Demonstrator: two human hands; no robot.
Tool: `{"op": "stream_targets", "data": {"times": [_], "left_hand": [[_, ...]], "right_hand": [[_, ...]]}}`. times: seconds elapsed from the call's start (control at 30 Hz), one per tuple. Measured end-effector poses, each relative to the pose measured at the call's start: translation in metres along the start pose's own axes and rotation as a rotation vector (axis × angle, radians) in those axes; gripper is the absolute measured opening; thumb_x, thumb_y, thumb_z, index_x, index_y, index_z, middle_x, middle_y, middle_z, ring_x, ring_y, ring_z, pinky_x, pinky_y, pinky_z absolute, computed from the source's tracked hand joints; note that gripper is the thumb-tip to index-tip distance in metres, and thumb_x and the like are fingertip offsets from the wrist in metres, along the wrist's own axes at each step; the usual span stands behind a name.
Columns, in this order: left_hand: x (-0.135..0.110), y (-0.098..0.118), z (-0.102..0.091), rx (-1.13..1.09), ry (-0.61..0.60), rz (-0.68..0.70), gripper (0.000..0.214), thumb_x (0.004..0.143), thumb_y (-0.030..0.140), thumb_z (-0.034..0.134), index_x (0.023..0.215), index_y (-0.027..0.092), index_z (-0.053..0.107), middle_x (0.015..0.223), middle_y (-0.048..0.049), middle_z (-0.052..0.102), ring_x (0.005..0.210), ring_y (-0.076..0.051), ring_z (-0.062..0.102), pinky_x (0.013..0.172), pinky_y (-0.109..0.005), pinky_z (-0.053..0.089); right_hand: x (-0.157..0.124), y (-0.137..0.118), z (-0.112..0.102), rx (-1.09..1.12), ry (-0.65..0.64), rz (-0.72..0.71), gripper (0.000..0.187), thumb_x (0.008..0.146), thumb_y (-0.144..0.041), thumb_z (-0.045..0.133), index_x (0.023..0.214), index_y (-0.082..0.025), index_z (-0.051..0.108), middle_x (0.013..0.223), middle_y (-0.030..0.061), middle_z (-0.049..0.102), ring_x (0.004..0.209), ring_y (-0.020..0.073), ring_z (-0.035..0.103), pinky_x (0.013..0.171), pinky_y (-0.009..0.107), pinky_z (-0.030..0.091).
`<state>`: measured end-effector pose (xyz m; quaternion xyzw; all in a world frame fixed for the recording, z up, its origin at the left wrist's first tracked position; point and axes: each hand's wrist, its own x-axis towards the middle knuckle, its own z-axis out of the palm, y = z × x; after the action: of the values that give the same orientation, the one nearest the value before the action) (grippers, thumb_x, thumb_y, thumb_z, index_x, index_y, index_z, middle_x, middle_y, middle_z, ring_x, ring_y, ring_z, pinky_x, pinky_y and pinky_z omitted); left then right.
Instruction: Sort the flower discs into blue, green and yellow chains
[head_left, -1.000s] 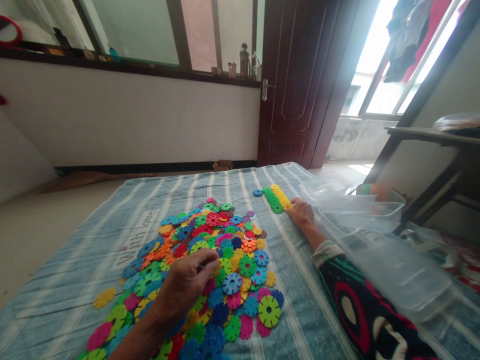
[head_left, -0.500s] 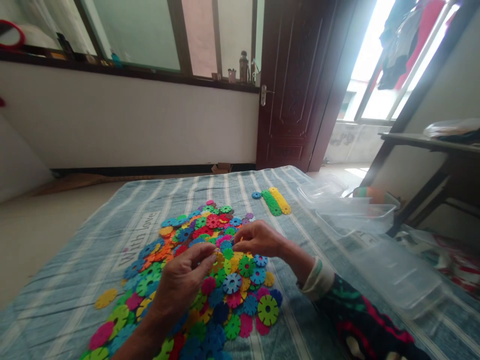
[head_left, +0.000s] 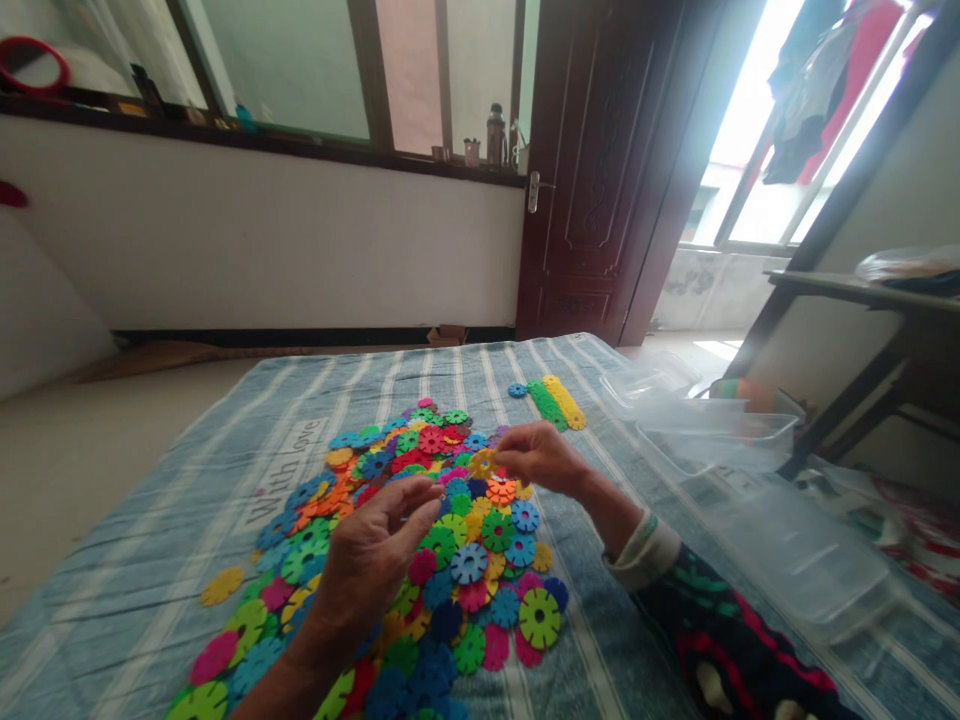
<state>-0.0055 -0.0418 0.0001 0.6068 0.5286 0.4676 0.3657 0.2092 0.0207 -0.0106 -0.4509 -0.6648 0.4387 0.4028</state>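
Observation:
Pinched between the fingertips of my right hand (head_left: pixel 541 456) is a yellow notched plastic disc (head_left: pixel 482 463), held up over the pile. My left hand (head_left: pixel 382 540) hovers above the left middle of the pile, thumb and forefinger a little apart, with nothing visible between them. Below both hands spreads a heap of flower-shaped notched discs in many colours, among them a light blue disc (head_left: pixel 469 564), a lime green disc (head_left: pixel 539 618) and an orange disc (head_left: pixel 501 490). Part of the heap is hidden by my left hand and forearm.
Beyond my right hand lie a green row of discs (head_left: pixel 547 405), a yellow row of discs (head_left: pixel 565 402) and a single blue disc (head_left: pixel 517 390). Clear plastic boxes (head_left: pixel 750 440) and a clear lid (head_left: pixel 810 570) rest along the right side of the striped bedcover (head_left: pixel 315 385).
My right hand has moved up and right, away from my left hand, carrying the yellow disc. My left hand's fingers have parted. The view has shifted slightly.

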Motion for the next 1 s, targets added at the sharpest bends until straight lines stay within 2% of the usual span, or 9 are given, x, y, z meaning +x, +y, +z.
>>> {"op": "stream_targets", "data": {"times": [0.1,0.2,0.23,0.37,0.67,0.83,1.0], "left_hand": [[0.000,-0.002,-0.001,0.030,-0.024,-0.001,0.039,0.064,0.051,0.069,0.086,0.018,0.068,0.088,-0.0045,0.074,0.087,-0.025,0.069,0.085,-0.036,0.055],[-0.001,-0.006,0.000,0.047,-0.045,-0.012,0.039,0.065,0.049,0.069,0.089,0.018,0.068,0.088,-0.0046,0.074,0.085,-0.024,0.069,0.084,-0.035,0.055],[-0.001,-0.007,0.001,0.049,-0.049,-0.015,0.039,0.065,0.048,0.069,0.090,0.018,0.068,0.089,-0.0048,0.074,0.086,-0.024,0.069,0.084,-0.035,0.055],[0.000,-0.012,0.003,0.056,-0.050,-0.017,0.039,0.066,0.049,0.068,0.090,0.018,0.068,0.090,-0.0051,0.074,0.087,-0.024,0.069,0.084,-0.036,0.054],[-0.001,-0.012,0.003,0.098,-0.060,0.011,0.037,0.067,0.050,0.067,0.088,0.019,0.069,0.089,-0.0045,0.074,0.083,-0.023,0.070,0.080,-0.033,0.056],[0.000,-0.013,0.004,0.112,-0.067,0.016,0.037,0.067,0.049,0.066,0.088,0.019,0.070,0.090,-0.0041,0.074,0.084,-0.023,0.070,0.080,-0.031,0.056],[0.000,-0.013,0.004,0.130,-0.070,0.003,0.036,0.067,0.049,0.066,0.088,0.020,0.070,0.086,-0.0033,0.074,0.082,-0.022,0.070,0.078,-0.029,0.056]], "right_hand": [[0.007,0.024,-0.045,-0.062,0.337,0.104,0.019,0.071,-0.031,0.062,0.064,-0.014,0.060,0.047,-0.0047,0.054,0.036,0.0053,0.044,0.036,0.016,0.035],[0.007,0.052,-0.083,-0.201,0.584,0.271,0.015,0.074,-0.027,0.057,0.067,-0.014,0.061,0.048,-0.0040,0.056,0.036,0.0051,0.046,0.036,0.015,0.034],[0.005,0.061,-0.092,-0.221,0.618,0.297,0.015,0.074,-0.026,0.055,0.069,-0.014,0.061,0.049,-0.0035,0.056,0.036,0.0054,0.046,0.036,0.015,0.034],[0.000,0.082,-0.107,-0.285,0.647,0.351,0.014,0.075,-0.023,0.054,0.070,-0.013,0.063,0.048,-0.0023,0.057,0.035,0.0059,0.046,0.037,0.015,0.035],[0.004,0.089,-0.107,-0.486,0.641,0.413,0.021,0.077,-0.023,0.051,0.073,-0.012,0.069,0.052,0.0004,0.062,0.042,0.0081,0.052,0.045,0.018,0.038],[0.012,0.097,-0.110,-0.588,0.687,0.481,0.019,0.073,-0.022,0.053,0.079,-0.016,0.071,0.061,0.0019,0.068,0.056,0.0126,0.062,0.054,0.019,0.043],[0.014,0.092,-0.109,-0.677,0.687,0.496,0.030,0.070,-0.030,0.063,0.097,-0.018,0.070,0.083,0.0062,0.072,0.080,0.0190,0.067,0.066,0.023,0.046]]}}
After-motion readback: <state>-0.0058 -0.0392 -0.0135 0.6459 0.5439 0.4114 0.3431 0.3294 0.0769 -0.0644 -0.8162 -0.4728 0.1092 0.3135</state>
